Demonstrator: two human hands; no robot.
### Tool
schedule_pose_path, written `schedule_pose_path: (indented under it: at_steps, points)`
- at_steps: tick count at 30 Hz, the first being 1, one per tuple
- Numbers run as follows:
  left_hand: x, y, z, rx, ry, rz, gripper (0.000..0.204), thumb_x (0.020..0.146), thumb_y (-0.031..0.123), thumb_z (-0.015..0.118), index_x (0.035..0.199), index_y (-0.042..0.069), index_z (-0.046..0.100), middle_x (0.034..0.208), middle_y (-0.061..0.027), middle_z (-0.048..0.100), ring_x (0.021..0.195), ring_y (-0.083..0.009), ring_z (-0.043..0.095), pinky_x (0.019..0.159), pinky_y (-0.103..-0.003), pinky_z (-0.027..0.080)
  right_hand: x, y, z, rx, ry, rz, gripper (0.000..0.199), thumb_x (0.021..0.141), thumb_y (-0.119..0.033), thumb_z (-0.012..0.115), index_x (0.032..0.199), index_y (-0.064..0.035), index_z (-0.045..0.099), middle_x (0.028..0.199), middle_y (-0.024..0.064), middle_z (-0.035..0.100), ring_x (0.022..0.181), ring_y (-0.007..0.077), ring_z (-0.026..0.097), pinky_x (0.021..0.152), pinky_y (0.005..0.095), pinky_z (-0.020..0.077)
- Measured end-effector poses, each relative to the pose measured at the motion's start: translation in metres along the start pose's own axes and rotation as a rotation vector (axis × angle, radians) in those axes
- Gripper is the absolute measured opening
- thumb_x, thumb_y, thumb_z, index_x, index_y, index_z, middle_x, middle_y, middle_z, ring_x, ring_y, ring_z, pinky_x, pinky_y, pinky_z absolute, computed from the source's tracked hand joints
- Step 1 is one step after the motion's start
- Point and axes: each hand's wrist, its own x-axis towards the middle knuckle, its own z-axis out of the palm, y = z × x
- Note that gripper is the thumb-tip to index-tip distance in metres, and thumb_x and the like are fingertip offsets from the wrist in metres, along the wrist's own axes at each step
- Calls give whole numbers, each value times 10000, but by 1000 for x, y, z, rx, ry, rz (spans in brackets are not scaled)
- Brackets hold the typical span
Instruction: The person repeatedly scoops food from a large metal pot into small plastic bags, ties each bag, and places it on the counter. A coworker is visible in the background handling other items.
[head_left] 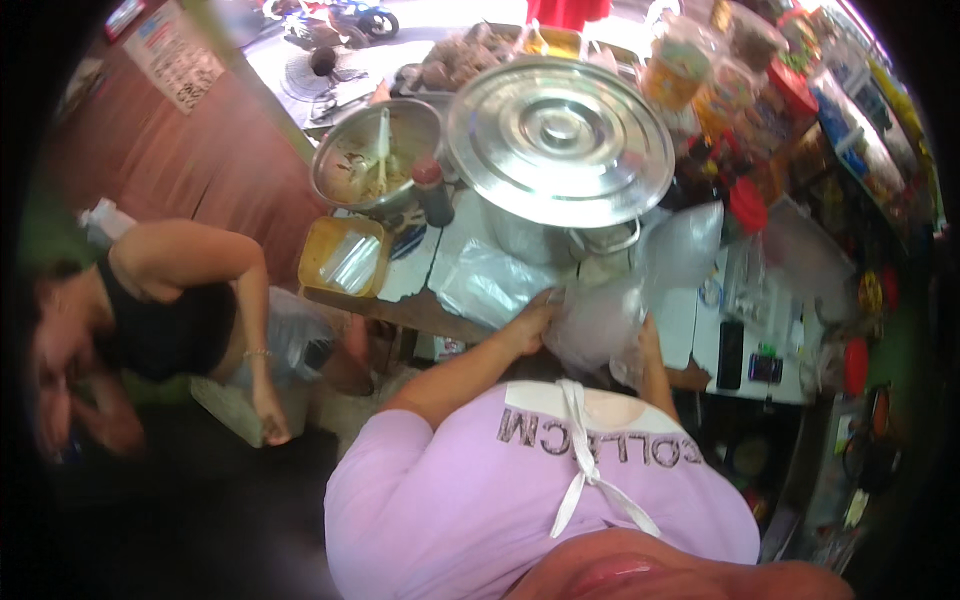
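In front of my chest I hold a clear plastic bag (597, 325), standing up from the table edge. My left hand (538, 318) is closed on its left side, with the fingertips partly hidden by the plastic. At the bag's right side is my right hand (648, 345); its fingers are mostly hidden behind the film, but it appears to grip the edge. Another puffed clear plastic piece (685, 245) rises just beyond; I cannot tell whether it belongs to the same bag. A flat stack of clear plastic bags (490, 282) lies left of my left hand.
A large lidded metal pot (560, 140) stands ahead. Left of it are a mixing bowl (340, 180) with a white spatula, a dark sauce bottle (433, 195) and a yellow tray (312, 275). Jars (680, 75) crowd the right; a phone (731, 355) lies nearer. Another person (170, 310) sits left.
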Motion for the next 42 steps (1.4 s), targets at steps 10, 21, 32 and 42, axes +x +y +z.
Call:
schedule_pose_path:
  at_steps: [10, 21, 32, 42]
  points:
    - [12, 3, -3, 144, 5, -34, 428, 956, 207, 578, 1349, 124, 429, 1210, -123, 576, 1074, -264, 598, 867, -451, 549, -22, -27, 56, 68, 253, -3, 418, 973, -308, 571, 1250, 5, 552, 1094, 103, 639, 967, 194, 625, 838, 301, 501]
    - [-15, -2, -18, 472, -76, 61, 476, 840, 62, 619, 1288, -21, 478, 1172, -142, 597, 1056, -238, 604, 870, -359, 510, -91, -96, 145, -811, 283, -756, 1010, 638, -375, 894, 1409, 4, 364, 1285, 220, 552, 1214, 374, 528, 1021, 438, 421]
    - [-71, 58, -29, 477, 3, 366, 377, 983, 329, 582, 1202, 23, 594, 1041, -91, 630, 940, -195, 604, 820, -350, 508, -160, -20, 124, -764, 329, -84, 746, 747, -304, 816, 1320, 7, 454, 1169, 188, 564, 1111, 317, 559, 955, 382, 457]
    - [-159, 141, -19, 5, -127, 618, 230, 1019, 214, 512, 1200, 97, 593, 1127, -73, 641, 982, -168, 627, 767, -342, 571, -146, -138, 237, -454, -236, -374, 262, 856, -146, 723, 1054, 12, 656, 940, 85, 693, 867, 151, 643, 791, 282, 516]
